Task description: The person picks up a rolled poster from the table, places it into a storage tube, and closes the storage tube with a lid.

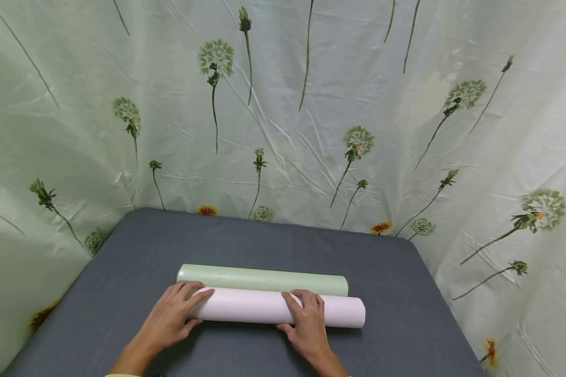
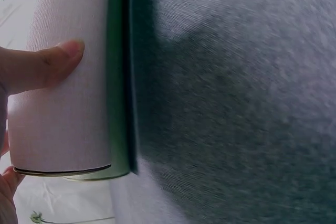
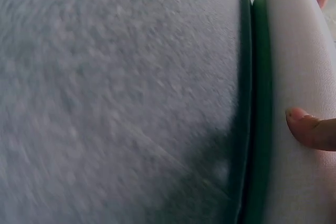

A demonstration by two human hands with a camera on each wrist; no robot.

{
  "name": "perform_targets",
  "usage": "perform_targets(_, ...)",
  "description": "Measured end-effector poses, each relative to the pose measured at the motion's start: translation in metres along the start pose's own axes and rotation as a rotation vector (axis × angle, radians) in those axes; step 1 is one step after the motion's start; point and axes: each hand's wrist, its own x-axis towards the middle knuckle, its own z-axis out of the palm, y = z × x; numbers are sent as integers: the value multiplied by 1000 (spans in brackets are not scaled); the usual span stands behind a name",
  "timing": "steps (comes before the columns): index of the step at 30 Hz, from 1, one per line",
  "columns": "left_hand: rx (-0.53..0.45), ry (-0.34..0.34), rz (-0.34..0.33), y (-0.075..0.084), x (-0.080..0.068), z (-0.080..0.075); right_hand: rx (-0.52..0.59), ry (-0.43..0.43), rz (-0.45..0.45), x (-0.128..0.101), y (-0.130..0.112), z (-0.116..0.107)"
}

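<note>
A pale pink roll, looking like rolled wallpaper or sheet, lies crosswise in both hands. My left hand grips it near its left end, fingers over the top and thumb on the near side. Right of its middle, my right hand holds it the same way. In the left wrist view the thumb presses the roll's textured surface. Just behind, and partly hidden by the pink one, is a light green roll of similar length. Whether the pink roll touches the table is hard to tell.
Dark grey cloth covers the table under the rolls. A pale curtain printed with dandelions hangs behind the table and along its left and right sides.
</note>
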Motion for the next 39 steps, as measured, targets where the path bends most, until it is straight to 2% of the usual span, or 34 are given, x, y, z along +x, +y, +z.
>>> perform_targets(17,-8,25,-18,-4,-19,9,-3,-9,5,-5,-6,18)
perform_targets(23,2,13,-47,-2,-21,11,-6,-8,5,-5,-5,19)
perform_targets(27,10,21,-89,1,-23,12,-9,-26,-2,-4,-3,18)
perform_targets(33,-8,29,-118,4,-19,18,41,-22,15,-6,6,10)
perform_targets(39,-78,68,-128,9,-13,20,99,-40,-39,-2,20,-2)
